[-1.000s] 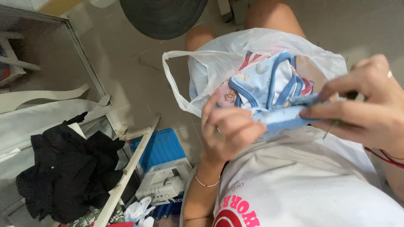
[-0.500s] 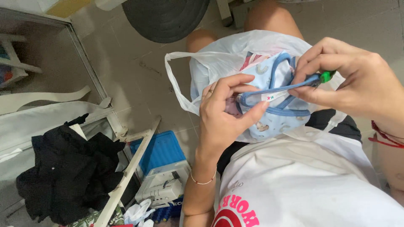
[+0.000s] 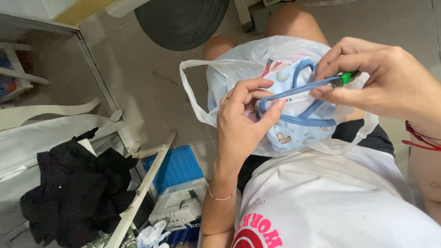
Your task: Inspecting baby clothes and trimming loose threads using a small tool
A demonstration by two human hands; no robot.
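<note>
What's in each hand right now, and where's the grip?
Left hand pinches the blue garment at its trim by the label; right hand holds a small green tool against that trim.

Garment atop bag, on lap; left hand at its left edge, right hand at right (small tool pinched there). Clothes pile far left on floor.

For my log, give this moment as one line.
left hand: holds blue garment | right hand: pinches green tool at trim | plastic bag on lap

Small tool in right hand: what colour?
Green tool, pinched by the right hand; head view.
</note>
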